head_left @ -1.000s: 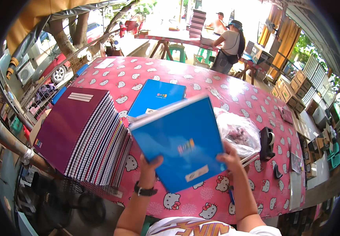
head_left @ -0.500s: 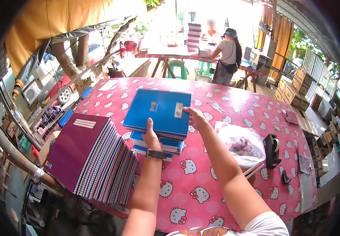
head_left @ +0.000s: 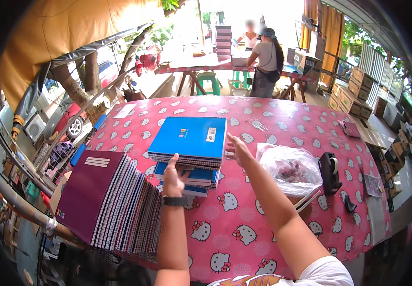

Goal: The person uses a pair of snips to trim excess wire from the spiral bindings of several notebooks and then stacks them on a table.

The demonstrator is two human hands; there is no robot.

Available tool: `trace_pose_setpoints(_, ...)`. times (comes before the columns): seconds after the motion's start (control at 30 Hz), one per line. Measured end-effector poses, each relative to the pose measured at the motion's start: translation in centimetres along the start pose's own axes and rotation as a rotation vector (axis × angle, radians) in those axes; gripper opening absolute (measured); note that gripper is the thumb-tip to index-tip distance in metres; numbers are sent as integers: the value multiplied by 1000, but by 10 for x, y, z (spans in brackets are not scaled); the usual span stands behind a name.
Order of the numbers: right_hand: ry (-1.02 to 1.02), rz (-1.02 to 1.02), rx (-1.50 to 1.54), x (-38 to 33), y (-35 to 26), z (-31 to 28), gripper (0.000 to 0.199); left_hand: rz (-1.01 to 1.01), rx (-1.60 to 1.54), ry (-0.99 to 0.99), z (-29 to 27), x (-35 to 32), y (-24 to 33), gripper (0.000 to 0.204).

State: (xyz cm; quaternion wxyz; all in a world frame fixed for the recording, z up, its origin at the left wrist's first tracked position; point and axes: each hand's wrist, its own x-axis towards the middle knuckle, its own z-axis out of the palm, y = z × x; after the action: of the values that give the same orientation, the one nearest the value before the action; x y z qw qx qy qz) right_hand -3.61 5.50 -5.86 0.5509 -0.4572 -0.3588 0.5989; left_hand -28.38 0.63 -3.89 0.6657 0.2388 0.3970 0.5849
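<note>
A stack of spiral notebooks with a blue cover [head_left: 187, 145] on top sits on the pink table, its lower notebooks jutting out toward me in offset layers. At the near edge of the upper layer is my left hand [head_left: 173, 178], thumb up and fingers apart against the notebooks' side. My right hand [head_left: 238, 150] is open beside the stack's right edge, fingers spread, holding nothing. To the left stands a tall, leaning stack of spiral notebooks with a purple cover [head_left: 84, 190] uppermost.
The pink patterned tablecloth [head_left: 229, 202] carries a white plastic bag [head_left: 289, 169], a black tape dispenser [head_left: 329, 174] and a small dark object [head_left: 349, 204] at right. Two people work at a far table [head_left: 177, 70]. Cardboard boxes [head_left: 351, 97] are piled beyond the right side.
The upper blue notebooks now lie squarer on the stack. My right hand has come off their right edge, and its fingers have spread. My left hand stays at the near side.
</note>
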Motion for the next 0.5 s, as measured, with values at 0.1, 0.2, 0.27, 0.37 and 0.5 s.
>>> trace_pose_setpoints(0.1,-51,-120,-315,-56,42,-26,61,83,68,-62,-32,-45,0,64)
trace_pose_setpoints(0.2,-315,40,-487,-171,67,-69,41,53,92,-203,-63,-125,3,67)
trace_pose_setpoints(0.27,-276,83,-742,-251,66,-101,39,-122,88,-400,-95,-169,-10,56)
trace_pose_setpoints(0.37,185,142,-836,-340,76,-155,31,-153,118,-211,-135,-216,-43,46)
trace_pose_setpoints(0.5,451,86,-1511,-397,97,-189,77,-185,321,38,-153,-242,-69,33)
